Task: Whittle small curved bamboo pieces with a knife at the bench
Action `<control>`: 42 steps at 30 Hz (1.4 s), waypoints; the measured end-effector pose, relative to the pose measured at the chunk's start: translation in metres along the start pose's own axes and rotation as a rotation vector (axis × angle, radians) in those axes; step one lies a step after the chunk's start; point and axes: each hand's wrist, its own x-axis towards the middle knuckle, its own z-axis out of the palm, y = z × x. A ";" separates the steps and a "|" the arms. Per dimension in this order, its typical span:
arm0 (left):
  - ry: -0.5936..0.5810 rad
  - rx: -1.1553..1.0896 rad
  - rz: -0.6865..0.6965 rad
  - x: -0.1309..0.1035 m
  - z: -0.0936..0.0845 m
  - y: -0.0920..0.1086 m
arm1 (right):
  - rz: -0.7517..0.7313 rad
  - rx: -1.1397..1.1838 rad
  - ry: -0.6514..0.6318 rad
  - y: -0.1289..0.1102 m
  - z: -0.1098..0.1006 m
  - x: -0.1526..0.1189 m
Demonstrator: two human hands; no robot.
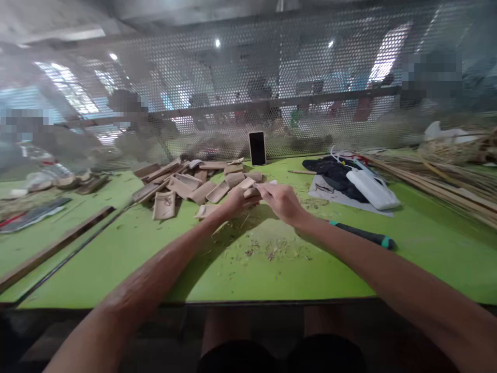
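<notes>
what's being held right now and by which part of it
A small bamboo piece: the left hand grips it by its left side. The right hand is at its right end; its exact grip cannot be told.

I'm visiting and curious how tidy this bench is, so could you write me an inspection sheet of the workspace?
Surface: green table, strewn with shavings.
Job's things: small pale piece in the hands; pile of curved pieces to the left.
Clutter: phone-like device standing upright; dark cloth, white device and black-and-teal handle on the right.
Left hand: closed on the small pale piece.
Right hand: fingers bent at the piece; exact grip hidden.
Cables: white cable looping by the dark cloth.
Surroundings: mesh screen behind; blurred people beyond; long thin strips far right.
</notes>
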 end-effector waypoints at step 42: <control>-0.070 -0.024 -0.056 -0.003 0.001 0.012 | -0.015 -0.213 -0.097 0.005 -0.008 -0.003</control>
